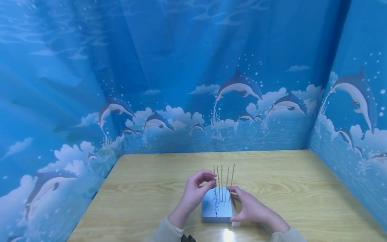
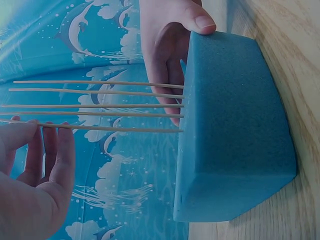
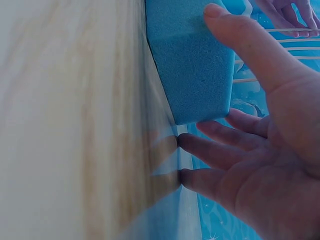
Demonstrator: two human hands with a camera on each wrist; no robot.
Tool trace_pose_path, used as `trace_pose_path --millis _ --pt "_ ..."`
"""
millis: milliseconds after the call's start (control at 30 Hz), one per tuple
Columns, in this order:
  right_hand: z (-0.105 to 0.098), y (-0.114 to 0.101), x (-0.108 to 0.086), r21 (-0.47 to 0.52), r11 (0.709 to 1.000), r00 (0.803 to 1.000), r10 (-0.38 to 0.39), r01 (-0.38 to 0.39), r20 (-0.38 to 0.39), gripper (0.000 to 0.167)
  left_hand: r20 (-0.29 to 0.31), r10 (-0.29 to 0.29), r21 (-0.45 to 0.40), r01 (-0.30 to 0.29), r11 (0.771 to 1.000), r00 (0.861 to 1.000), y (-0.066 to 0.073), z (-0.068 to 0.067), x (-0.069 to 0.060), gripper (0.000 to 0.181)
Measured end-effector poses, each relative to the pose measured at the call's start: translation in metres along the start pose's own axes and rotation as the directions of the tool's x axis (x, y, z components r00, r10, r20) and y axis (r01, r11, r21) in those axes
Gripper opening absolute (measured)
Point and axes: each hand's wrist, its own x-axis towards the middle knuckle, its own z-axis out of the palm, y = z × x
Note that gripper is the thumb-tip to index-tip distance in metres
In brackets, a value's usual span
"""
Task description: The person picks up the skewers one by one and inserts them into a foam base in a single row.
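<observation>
A blue foam block (image 2: 240, 110) rests on the table, its pale top dotted with dark specks on the left half in the head view. Several thin wooden sticks (image 2: 135, 106) stand upright in its top, some leaning slightly. My left hand (image 1: 196, 191) pinches the leftmost stick (image 2: 125, 129) between thumb and index finger, well above the foam; the other fingers are bent beside it. With its thumb at the near edge and fingers along the right side, my right hand (image 3: 265, 145) holds the block. The sticks' lower ends are hidden inside the foam.
The wood-grain table (image 1: 145, 188) reaches out around the block on all sides. Blue curtains printed with dolphins (image 1: 239, 85) hang behind it and at both sides. A small white patch (image 1: 235, 224) shows near my right thumb; what it is, I cannot tell.
</observation>
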Motion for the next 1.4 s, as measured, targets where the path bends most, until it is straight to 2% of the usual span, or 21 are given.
trace_pose_path --millis 600,1400 --pt "0.0 0.002 0.0 0.005 1.0 1.0 -0.014 0.014 0.005 0.107 -0.002 0.0 0.033 0.0 0.999 1.0 -0.008 0.001 0.0 0.024" --pt "-0.001 0.002 -0.001 0.002 1.0 1.0 -0.021 0.021 0.004 0.107 0.014 0.02 0.031 -0.02 0.999 1.0 -0.016 0.004 0.002 0.024"
